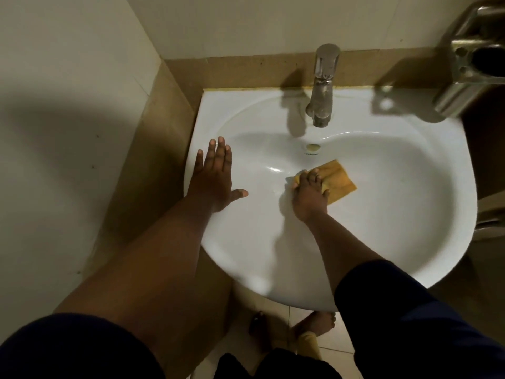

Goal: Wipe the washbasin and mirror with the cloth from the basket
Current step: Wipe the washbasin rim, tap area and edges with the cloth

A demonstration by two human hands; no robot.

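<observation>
- White washbasin (382, 214): our left hand (211, 176) lies flat on its left rim, fingers (216, 149) spread, holding nothing.
- Our right hand (310, 191) presses the yellow cloth (340, 177) into the bowl, fingers curled over its near edge.
- Small lettering under the overflow hole is unreadable.

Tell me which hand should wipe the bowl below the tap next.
Right. The right hand already presses the cloth inside the basin, near the tap. The left hand lies flat and empty on the rim, likely bracing.
</observation>
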